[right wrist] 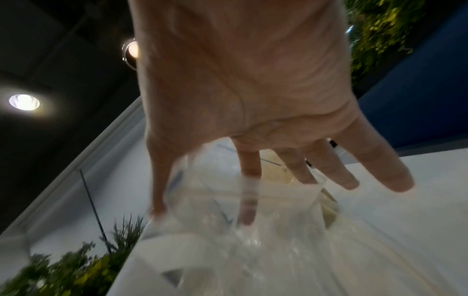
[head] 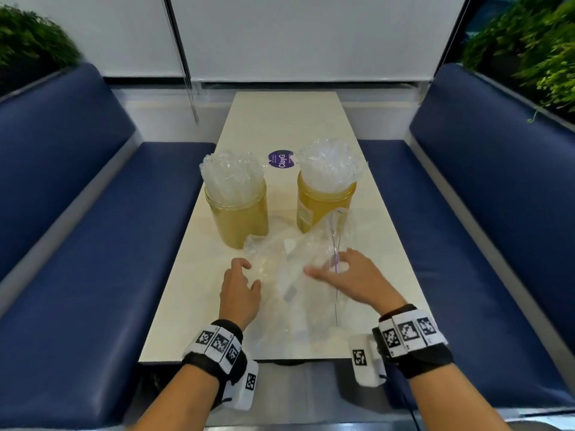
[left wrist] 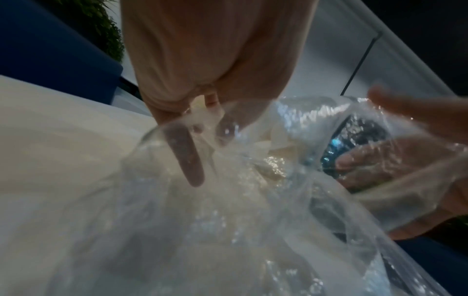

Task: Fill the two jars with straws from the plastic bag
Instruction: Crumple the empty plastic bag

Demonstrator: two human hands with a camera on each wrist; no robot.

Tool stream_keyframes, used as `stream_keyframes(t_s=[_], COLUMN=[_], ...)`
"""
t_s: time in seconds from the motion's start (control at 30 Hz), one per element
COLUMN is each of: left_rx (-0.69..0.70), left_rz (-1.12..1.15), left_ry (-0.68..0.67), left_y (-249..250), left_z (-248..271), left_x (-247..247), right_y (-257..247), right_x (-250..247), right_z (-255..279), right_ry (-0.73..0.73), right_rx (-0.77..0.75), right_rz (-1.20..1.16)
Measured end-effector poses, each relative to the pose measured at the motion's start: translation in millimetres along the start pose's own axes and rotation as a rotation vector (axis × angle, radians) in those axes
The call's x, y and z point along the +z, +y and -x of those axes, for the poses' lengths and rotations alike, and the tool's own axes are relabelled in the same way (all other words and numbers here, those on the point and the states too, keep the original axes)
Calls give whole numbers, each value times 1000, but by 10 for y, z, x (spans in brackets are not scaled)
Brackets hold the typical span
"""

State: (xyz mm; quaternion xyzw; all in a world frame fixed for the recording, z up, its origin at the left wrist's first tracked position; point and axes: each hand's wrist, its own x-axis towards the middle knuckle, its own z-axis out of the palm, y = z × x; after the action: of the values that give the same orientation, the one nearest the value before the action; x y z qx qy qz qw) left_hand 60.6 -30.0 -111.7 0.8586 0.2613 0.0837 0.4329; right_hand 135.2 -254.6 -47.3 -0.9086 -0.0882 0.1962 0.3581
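resting on plastic bag point(head: 292, 275), both hands, jars point(head: 238, 209) full

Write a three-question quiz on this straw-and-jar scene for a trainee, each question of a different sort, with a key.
1. True or false: both jars already hold wrapped straws.
2. Multiple choice: where does the plastic bag lie? A) on the blue bench B) on the table in front of the jars C) inside a jar
3. Fill in: the round sticker between the jars is ____ in colour.

Key:
1. True. The left jar and the right jar are each packed with straws.
2. B. The plastic bag lies on the table, between the left hand and the right hand, nearer than the jars.
3. Purple, for the sticker.
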Motion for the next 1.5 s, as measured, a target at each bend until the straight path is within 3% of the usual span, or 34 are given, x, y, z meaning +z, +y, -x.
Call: stream_keyframes(t_s=[0.1, 0.17, 0.3, 0.37, 0.5, 0.77, 0.9, 1.03, 1.13, 1.23, 1.3, 1.37, 1.5], left_rx=[3, -27, -92, -114, -197, -337, -277, -185, -188, -143, -146, -167, -251], left_rz=[-2, -6, -166, -288, -228, -93, -12, 124, 342, 484, 550, 619, 919], left_ry=[31, 53, 0, -8, -78, -178, -192, -309, -412, -432, -431, -413, -425], left_y=[-106, -213, -332, -298, -201, -232, -198, -22, 72, 133, 151, 154, 261], left_z=[-21, -56, -47, -23, -62, -233, -260, -324, -346, -380, -383, -362, -188], left_x=[-5, -42, -56, -63, -114, -131, -195, -364, -562, -716, -760, -758, -772], right_y=[158, 279, 545, 555, 302, 344, 413, 392, 373, 421, 428, 449, 510], right_x=[154, 154, 164, 94, -3, 312, 319, 229, 35, -126, -193, -195, -27], right_z=[-55, -86, -168, -199, -308, -566, -651, -618, -471, -351, -278, -242, -202], right_ry=[18, 33, -115, -121, -102, -44, -102, -134, -180, -282, -316, -259, -3], right_rx=[15, 104, 244, 265, 325, 345, 252, 66, -53, -74, -153, -265, -390], right_rz=[82, 119, 143, -4, -330, -97, -26, -26, -227, -519, -577, -558, -672])
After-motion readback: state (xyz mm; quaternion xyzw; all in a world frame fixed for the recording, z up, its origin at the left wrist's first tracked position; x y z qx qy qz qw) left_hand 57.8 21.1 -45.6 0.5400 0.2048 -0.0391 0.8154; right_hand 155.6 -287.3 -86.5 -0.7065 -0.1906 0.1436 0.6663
